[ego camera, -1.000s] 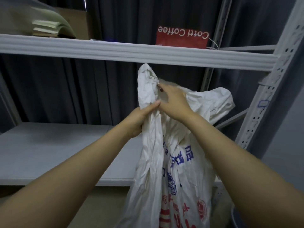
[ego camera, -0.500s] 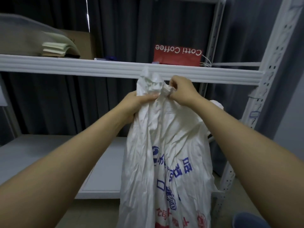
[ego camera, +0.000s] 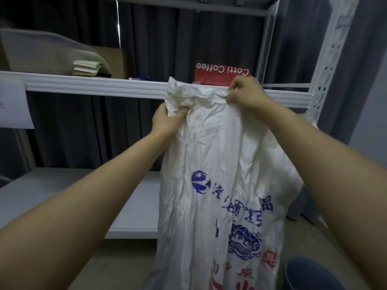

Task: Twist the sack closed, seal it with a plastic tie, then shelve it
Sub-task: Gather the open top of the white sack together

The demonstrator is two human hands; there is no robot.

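The white woven sack point(ego camera: 219, 185) with blue and red print hangs in front of the metal shelving rack point(ego camera: 326, 65), held up by its top edge. The left hand point(ego camera: 167, 120) is closed on a crumpled bunch of the sack mouth at the left side. The right hand point(ego camera: 245, 93) pinches the top edge further right and higher, at the level of the upper shelf point(ego camera: 83, 84). Behind it on that shelf stands a red Cotti Coffee bag point(ego camera: 217, 76).
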